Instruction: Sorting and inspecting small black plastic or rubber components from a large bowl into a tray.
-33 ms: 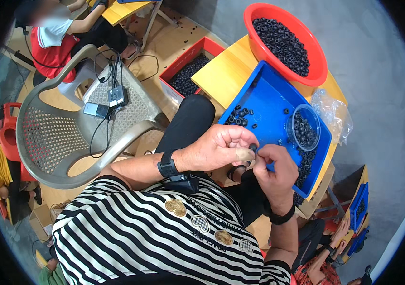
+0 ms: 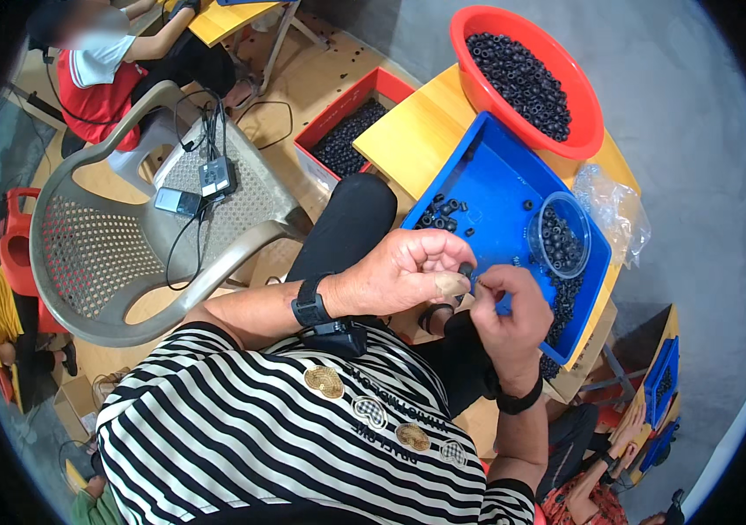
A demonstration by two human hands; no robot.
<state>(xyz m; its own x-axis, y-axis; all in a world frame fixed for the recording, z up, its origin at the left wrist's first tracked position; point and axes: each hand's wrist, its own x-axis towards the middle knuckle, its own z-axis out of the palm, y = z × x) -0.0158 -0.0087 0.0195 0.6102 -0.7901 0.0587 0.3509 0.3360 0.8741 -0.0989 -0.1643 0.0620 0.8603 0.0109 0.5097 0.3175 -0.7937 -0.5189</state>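
Small black rubber rings (image 2: 445, 213) are seen scattered in a blue plastic tray (image 2: 496, 179) beyond the hands, beside a red round plastic basin (image 2: 585, 140).

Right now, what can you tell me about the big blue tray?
The blue tray looks like shallow plastic with raised edges, lying tilted across a yellow table. Small black rings are scattered on it, more piled along its lower edge. A clear round tub of rings sits inside. A red basin overlaps its top corner.
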